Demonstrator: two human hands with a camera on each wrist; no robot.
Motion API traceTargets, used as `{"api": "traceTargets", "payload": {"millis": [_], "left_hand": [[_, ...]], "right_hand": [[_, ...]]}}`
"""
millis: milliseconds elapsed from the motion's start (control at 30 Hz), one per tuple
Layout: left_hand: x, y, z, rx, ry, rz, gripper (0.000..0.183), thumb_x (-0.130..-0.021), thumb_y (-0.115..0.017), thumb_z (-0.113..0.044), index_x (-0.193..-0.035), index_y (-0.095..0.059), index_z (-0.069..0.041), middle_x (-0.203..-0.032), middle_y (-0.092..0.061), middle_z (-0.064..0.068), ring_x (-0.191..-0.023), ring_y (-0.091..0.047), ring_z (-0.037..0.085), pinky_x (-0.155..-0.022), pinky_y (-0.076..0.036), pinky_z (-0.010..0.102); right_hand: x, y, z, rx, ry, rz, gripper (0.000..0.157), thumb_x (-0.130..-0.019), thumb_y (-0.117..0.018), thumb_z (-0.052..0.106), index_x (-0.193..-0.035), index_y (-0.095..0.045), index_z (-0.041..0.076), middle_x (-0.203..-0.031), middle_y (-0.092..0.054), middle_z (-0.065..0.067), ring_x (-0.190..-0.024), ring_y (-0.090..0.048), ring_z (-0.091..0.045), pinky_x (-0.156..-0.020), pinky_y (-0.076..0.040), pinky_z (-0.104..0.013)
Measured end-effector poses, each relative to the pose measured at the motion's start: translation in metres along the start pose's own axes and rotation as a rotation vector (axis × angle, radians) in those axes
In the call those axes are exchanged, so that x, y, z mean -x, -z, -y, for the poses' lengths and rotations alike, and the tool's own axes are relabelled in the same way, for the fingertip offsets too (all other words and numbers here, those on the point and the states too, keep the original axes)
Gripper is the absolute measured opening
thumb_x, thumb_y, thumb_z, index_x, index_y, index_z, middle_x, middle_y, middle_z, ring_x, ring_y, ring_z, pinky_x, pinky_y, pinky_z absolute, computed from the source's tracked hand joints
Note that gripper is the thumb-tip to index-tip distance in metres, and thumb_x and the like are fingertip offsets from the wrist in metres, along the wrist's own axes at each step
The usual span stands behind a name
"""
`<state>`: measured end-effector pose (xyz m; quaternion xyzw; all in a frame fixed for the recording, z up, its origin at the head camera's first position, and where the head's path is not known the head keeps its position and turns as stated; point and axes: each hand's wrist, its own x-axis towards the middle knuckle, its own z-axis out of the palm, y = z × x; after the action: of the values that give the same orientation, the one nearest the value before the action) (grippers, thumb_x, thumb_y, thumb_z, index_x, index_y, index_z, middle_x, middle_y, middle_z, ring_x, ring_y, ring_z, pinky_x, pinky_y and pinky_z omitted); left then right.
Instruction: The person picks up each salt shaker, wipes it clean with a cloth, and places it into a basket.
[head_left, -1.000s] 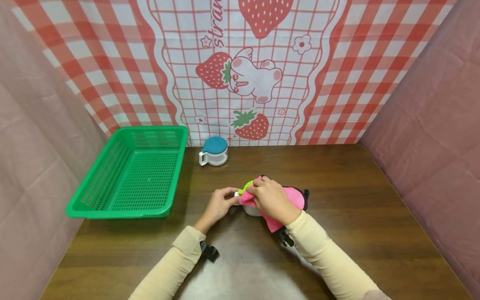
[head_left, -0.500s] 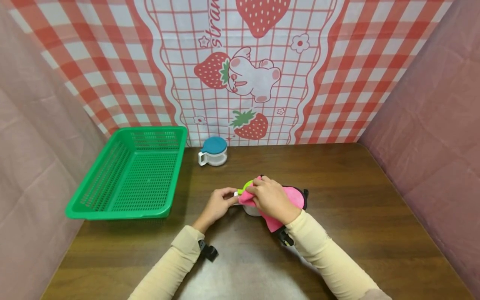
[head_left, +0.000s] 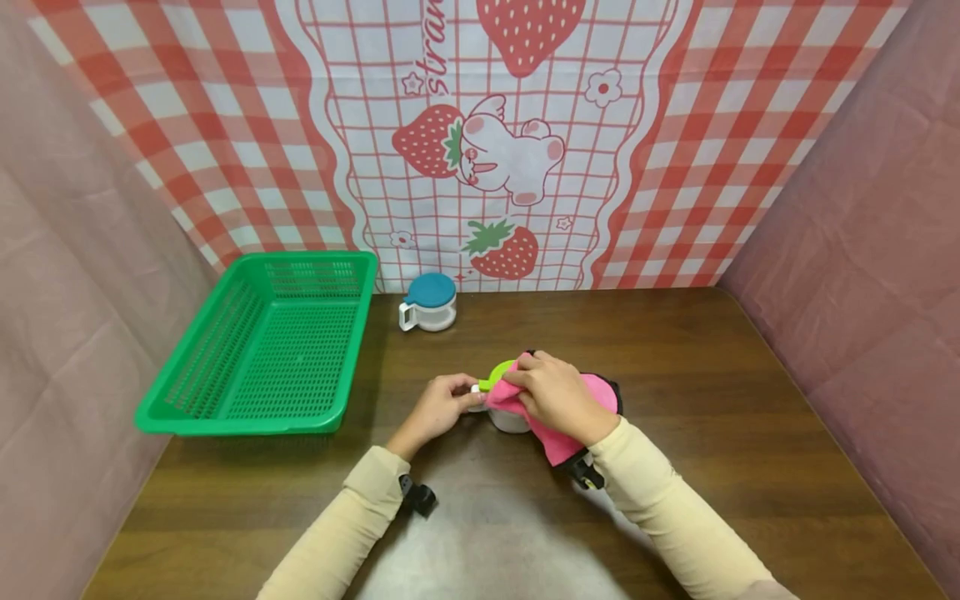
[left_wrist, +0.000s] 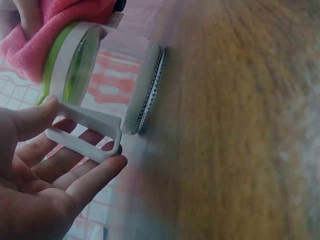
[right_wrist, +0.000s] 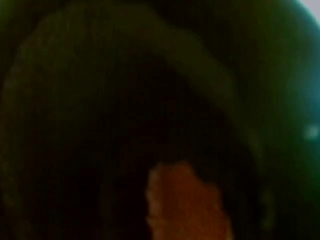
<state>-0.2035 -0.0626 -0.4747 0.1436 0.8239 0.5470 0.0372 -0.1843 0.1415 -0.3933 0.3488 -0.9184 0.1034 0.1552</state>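
A clear jar [left_wrist: 112, 62] with a lime-green lid [head_left: 501, 371] and a white handle [left_wrist: 85, 127] stands near the middle of the table. My left hand [head_left: 437, 410] holds the handle, thumb on its upper end and fingers behind it, as the left wrist view shows. Over the lid, my right hand [head_left: 558, 397] grips a pink cloth [head_left: 558, 446] with dark edging and presses it against the lid's top. The cloth drapes down over the jar's right side and hides much of it. The right wrist view is dark and blurred, with only an orange-brown patch visible.
A green plastic basket [head_left: 352, 367] stands at the left. Behind the hands, near the patterned backdrop [head_left: 652, 208], is a second jar [head_left: 441, 317] with a blue lid and white handle. The wooden table [head_left: 720, 433] is bounded by pink curtains on both sides.
My right hand and the cloth have shifted slightly right, and a little more of the green lid shows. My left hand keeps its hold on the handle.
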Motion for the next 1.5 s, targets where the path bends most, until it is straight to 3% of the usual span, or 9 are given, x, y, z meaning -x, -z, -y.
{"api": "traceTargets", "payload": {"millis": [233, 467, 667, 967, 1233, 1500], "left_hand": [[0.003, 0.002, 0.004, -0.009, -0.119, -0.037, 0.021, -0.088, -0.072, -0.019, -0.093, -0.071, 0.002, -0.080, -0.070, 0.007, -0.069, -0.057, 0.004, -0.062, -0.049, 0.021], [0.003, 0.000, 0.000, -0.077, -0.030, -0.034, 0.013, -0.088, -0.070, -0.010, -0.094, -0.069, 0.002, -0.082, -0.068, 0.010, -0.072, -0.054, 0.009, -0.065, -0.044, 0.020], [0.005, -0.002, -0.003, -0.087, -0.031, -0.071, 0.010, -0.087, -0.069, -0.008, -0.091, -0.069, 0.001, -0.083, -0.069, 0.010, -0.073, -0.054, 0.009, -0.067, -0.045, 0.020], [0.003, -0.004, -0.001, -0.028, 0.010, -0.116, 0.013, -0.088, -0.069, -0.008, -0.092, -0.068, 0.004, -0.079, -0.067, 0.012, -0.063, -0.051, 0.007, -0.058, -0.043, 0.019], [0.004, -0.005, -0.001, 0.026, 0.037, -0.145, 0.016, -0.089, -0.068, -0.007, -0.096, -0.068, 0.007, -0.086, -0.070, 0.019, -0.068, -0.060, 0.016, -0.057, -0.048, 0.019], [0.006, -0.005, -0.003, 0.055, 0.039, -0.206, 0.015, -0.088, -0.068, -0.006, -0.094, -0.068, 0.008, -0.082, -0.069, 0.020, -0.063, -0.054, 0.009, -0.055, -0.046, 0.017]], "right_hand": [[0.013, 0.014, -0.017, -0.079, -0.065, -0.010, 0.026, -0.078, -0.071, 0.002, -0.103, -0.075, 0.008, -0.090, -0.068, -0.006, -0.085, -0.063, -0.025, -0.071, -0.054, -0.043], [0.025, 0.020, -0.035, -0.125, -0.074, -0.059, 0.025, -0.075, -0.073, 0.002, -0.100, -0.075, 0.007, -0.081, -0.064, -0.005, -0.079, -0.062, -0.025, -0.069, -0.051, -0.043], [0.033, 0.017, -0.043, -0.167, -0.115, -0.031, 0.023, -0.078, -0.073, 0.005, -0.101, -0.075, 0.007, -0.082, -0.066, -0.005, -0.078, -0.063, -0.026, -0.072, -0.051, -0.045], [0.037, 0.010, -0.051, -0.215, -0.135, -0.004, 0.021, -0.081, -0.076, 0.009, -0.101, -0.077, 0.012, -0.078, -0.065, 0.001, -0.072, -0.060, -0.018, -0.069, -0.049, -0.037], [0.039, 0.006, -0.055, -0.262, -0.129, -0.004, 0.020, -0.080, -0.078, 0.009, -0.099, -0.078, 0.016, -0.077, -0.066, 0.004, -0.071, -0.061, -0.014, -0.068, -0.050, -0.034], [0.043, 0.004, -0.059, -0.278, -0.134, 0.032, 0.018, -0.081, -0.077, 0.010, -0.098, -0.078, 0.015, -0.078, -0.067, 0.003, -0.072, -0.061, -0.013, -0.068, -0.050, -0.032]]}}
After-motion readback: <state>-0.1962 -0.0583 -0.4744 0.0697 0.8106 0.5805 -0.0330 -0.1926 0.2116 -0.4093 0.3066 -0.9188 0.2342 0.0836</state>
